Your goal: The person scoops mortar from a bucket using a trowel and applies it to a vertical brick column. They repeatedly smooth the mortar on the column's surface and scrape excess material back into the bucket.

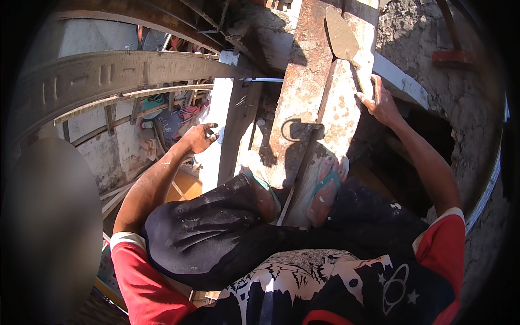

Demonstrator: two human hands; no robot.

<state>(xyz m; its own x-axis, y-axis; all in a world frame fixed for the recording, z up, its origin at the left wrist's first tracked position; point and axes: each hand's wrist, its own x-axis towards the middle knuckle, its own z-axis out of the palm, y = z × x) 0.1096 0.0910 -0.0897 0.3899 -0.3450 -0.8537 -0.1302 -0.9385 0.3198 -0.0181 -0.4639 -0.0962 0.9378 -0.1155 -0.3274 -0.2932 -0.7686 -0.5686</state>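
Note:
My right hand (381, 103) is closed at the handle end of a pointed trowel (342, 37), whose blade is coated with grey mortar. The blade lies over two long, weathered planks (306, 59), pointing away from me. My left hand (200, 138) is beside a white upright post (221, 114), with its fingers loosely bent and apart and nothing visible in them. Dark smudges mark its fingertips. Both my feet, in teal flip-flops (325, 187), are on the planks between my bent knees.
Rough cement surfaces (466, 119) and a dark hole (433, 146) are at the right. A curved-looking metal beam (124, 73) crosses the left side. Far below it lie cloth and clutter (176, 119). A reddish block (454, 57) stands at the upper right.

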